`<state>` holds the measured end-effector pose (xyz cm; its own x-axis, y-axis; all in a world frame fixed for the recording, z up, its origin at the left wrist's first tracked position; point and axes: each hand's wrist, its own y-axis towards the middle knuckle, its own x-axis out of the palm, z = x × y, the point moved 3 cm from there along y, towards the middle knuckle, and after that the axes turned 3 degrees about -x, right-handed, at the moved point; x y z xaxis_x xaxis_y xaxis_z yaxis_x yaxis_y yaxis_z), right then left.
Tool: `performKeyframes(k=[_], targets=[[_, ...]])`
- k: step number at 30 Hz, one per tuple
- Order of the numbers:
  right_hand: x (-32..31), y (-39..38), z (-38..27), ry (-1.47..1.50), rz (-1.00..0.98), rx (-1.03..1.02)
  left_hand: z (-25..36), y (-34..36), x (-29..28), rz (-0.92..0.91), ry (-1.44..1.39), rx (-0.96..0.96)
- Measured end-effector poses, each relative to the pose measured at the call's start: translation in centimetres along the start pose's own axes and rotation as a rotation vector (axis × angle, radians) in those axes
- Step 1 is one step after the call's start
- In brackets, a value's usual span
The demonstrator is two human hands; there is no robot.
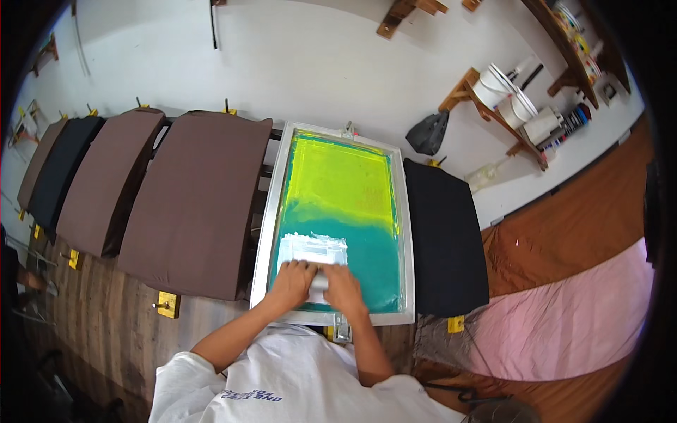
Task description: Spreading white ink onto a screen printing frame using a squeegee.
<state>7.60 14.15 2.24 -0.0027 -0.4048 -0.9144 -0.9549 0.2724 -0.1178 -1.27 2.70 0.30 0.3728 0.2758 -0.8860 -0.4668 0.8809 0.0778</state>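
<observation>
A screen-printing frame [407,268] with silver metal edges lies in front of me. Its mesh is teal, with a bright yellow-green area across the far half. White ink [314,247] is spread in a patch on the near left part of the mesh. At the near side of this patch, my left hand [291,285] and my right hand [342,287] are close together, fingers curled over a squeegee [319,282]. The hands hide most of it; only a pale piece shows between them. Metal clamps hold the frame at its far end and near end [341,328].
Dark brown fabric-covered boards [197,201] stand in a row to the left, one black among them. A black-covered board [446,243] adjoins the frame's right side. White tubs [493,86] sit on a wall shelf, beside a hanging black bag [427,132]. Brown and pink cloth [564,310] spreads at right.
</observation>
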Motion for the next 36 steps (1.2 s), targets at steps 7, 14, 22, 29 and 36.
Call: performKeyframes(k=[7, 14, 22, 29, 36], targets=[[-0.1, -5.3, -2.1, 0.093, -0.002, -0.047, 3.1, -4.4, -1.3, -0.240, -0.082, -0.076], [-1.9, 2.1, 0.3, 0.016, 0.008, -0.028, 0.2, 1.9, -1.9, 0.018, -0.071, -0.030], [0.4, -5.3, -1.9, 0.075, 0.021, -0.037, 2.7, -5.2, 0.1, -0.005, 0.029, 0.081], [-2.3, -2.0, -1.4, 0.068, -0.053, -0.014, 2.1, -1.1, -3.3, -0.153, -0.027, 0.029], [-3.2, 6.8, 1.7, 0.059, -0.123, 0.028, -2.9, 7.3, -1.6, -0.196, -0.035, -0.110]])
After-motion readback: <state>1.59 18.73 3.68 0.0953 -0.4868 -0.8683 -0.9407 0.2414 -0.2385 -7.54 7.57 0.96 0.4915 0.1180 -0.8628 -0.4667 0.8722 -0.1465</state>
